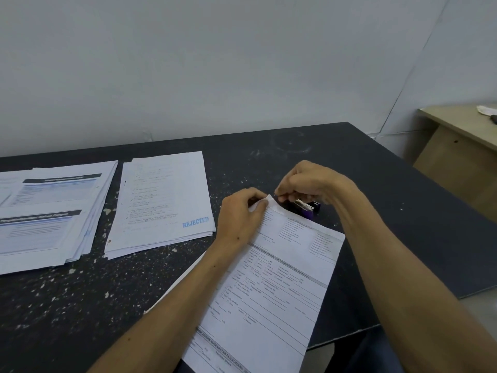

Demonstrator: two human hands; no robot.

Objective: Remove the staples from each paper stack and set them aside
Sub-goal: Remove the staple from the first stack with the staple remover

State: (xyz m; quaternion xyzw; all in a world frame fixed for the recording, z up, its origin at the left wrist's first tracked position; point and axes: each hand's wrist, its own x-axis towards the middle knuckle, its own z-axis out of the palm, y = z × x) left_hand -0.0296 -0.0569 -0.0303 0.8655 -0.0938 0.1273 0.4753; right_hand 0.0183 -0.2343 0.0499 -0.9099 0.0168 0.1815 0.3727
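Observation:
A printed form stack lies slanted on the dark table in front of me. My left hand pinches its upper left corner, which is curled up off the table. Just right of that corner, my right hand has its fingertips pinched together at the paper's tip; whatever it holds is too small to make out. A purple and black stapler lies on the table under my right hand, partly hidden by it.
A stack stamped REJECTED lies left of my hands, and a fanned pile of printed sheets lies at the far left. The black table ends at the right. A beige desk stands beyond it.

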